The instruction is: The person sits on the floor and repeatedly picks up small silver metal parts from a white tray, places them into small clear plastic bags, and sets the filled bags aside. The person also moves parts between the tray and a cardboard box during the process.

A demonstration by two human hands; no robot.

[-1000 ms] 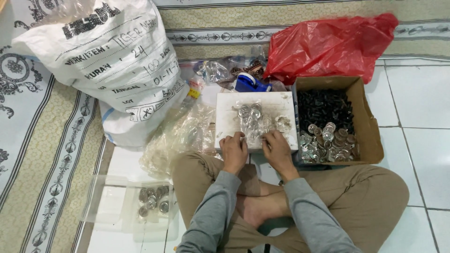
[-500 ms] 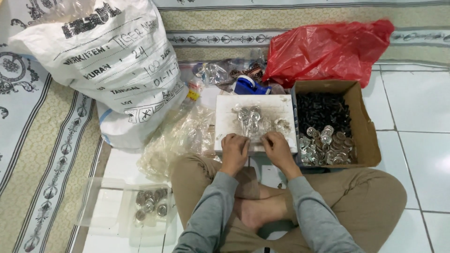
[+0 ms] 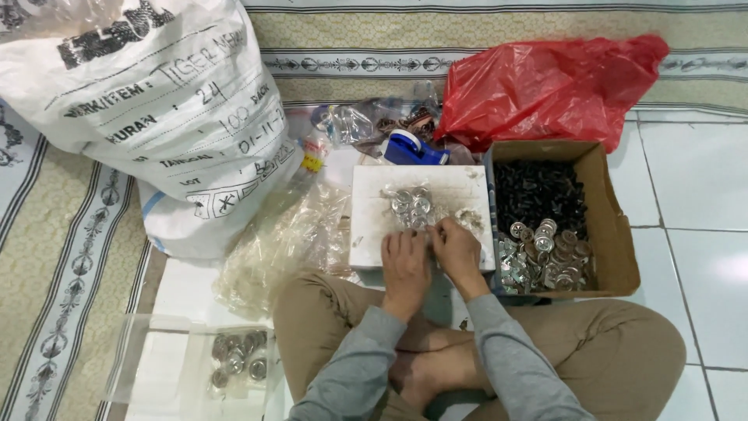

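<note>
Seated person, legs crossed, on a tiled floor [image 3: 701, 257]. Far left, a large white woven sack [image 3: 148, 101]; far right, a red plastic bag [image 3: 545, 90]. Right of centre, an open cardboard box [image 3: 612, 226] holding black pieces in its far half and silvery round metal pieces in its near half. At centre, a white board [image 3: 374, 214] bearing a cluster of small silvery metal discs [image 3: 411, 204]. At the board's near edge, left hand [image 3: 405, 265] and right hand [image 3: 458, 251] lie side by side, fingers curled narrow at the discs; whether either grip holds one cannot be told. Near left, a clear bag of discs [image 3: 238, 355].
</note>
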